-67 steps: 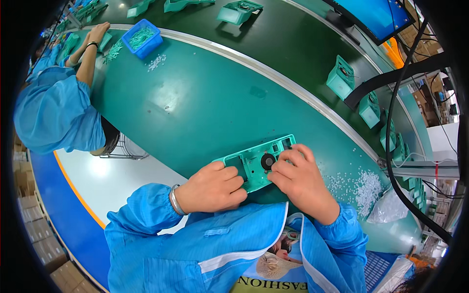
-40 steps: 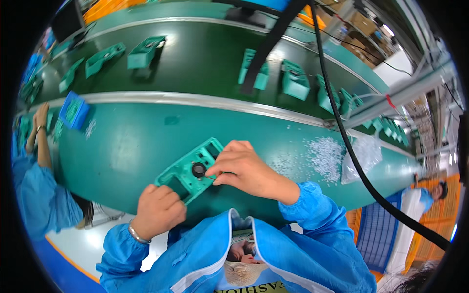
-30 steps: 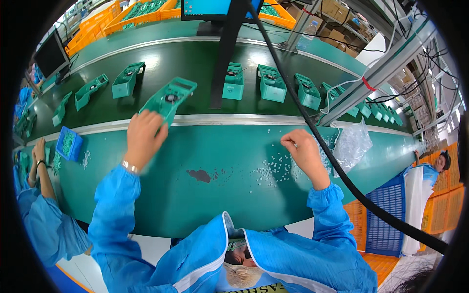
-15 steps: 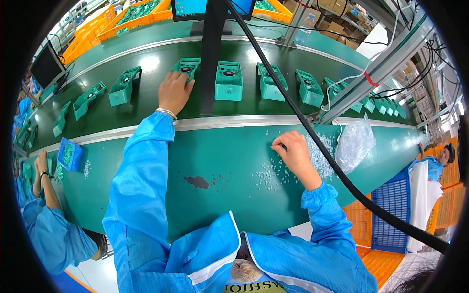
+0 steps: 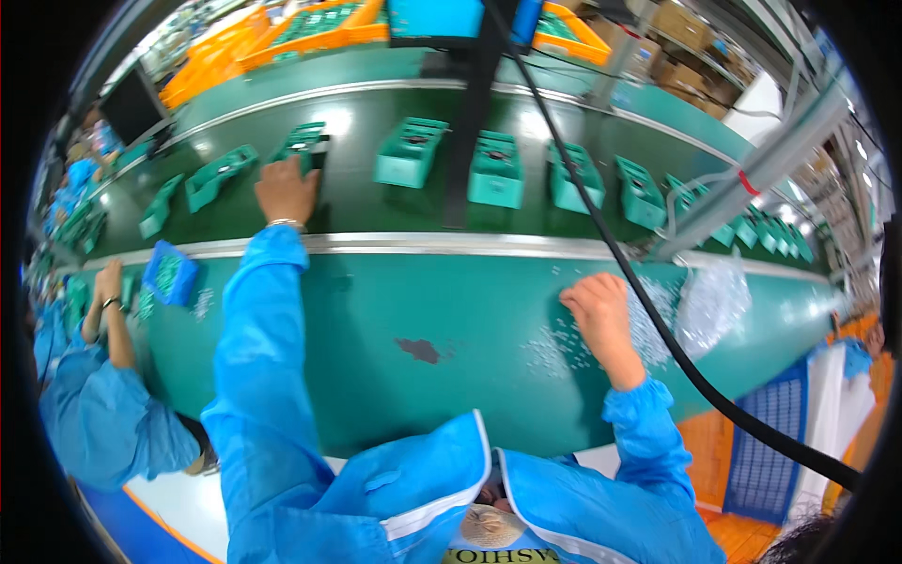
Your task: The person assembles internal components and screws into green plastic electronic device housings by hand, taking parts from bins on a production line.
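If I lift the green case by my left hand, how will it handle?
The green case at your left hand is probably stiff, since it has a clean moulded shape. It's likely light for its size, as openings show in its top.

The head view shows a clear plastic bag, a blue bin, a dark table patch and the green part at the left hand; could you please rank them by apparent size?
1. Clear plastic bag
2. Blue bin and green part: too alike to rank; the left hand partly hides the latter
3. Dark patch
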A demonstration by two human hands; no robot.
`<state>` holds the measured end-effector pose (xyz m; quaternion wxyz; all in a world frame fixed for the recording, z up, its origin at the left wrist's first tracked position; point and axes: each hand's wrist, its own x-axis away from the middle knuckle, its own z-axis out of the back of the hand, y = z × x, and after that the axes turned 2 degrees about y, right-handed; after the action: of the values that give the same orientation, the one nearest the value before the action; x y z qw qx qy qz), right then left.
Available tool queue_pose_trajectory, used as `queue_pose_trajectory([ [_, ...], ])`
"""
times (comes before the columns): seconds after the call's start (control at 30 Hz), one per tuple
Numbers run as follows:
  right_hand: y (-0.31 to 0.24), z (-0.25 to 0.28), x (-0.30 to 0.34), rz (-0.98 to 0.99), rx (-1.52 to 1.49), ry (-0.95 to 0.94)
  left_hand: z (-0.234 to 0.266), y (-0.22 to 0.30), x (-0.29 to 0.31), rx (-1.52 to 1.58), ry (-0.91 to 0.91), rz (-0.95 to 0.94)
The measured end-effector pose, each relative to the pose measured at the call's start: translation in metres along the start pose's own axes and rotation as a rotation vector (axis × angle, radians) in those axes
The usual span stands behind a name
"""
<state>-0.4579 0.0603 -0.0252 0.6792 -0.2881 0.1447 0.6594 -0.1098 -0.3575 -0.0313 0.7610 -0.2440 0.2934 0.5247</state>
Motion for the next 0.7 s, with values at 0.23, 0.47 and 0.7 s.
queue_pose_trajectory([
  [0.23,-0.005,0.009,0.001,0.077,0.109,-0.012,0.025,-0.018,0.003,-0.019,-0.048,-0.085],
  [0.47,-0.049,0.029,-0.017,-0.097,-0.189,-0.044,0.152,-0.031,0.100,0.359,-0.020,-0.308],
  [0.7,-0.145,0.001,-0.067,0.045,-0.635,-0.210,0.293,0.018,0.230,0.548,-0.246,-0.543],
])
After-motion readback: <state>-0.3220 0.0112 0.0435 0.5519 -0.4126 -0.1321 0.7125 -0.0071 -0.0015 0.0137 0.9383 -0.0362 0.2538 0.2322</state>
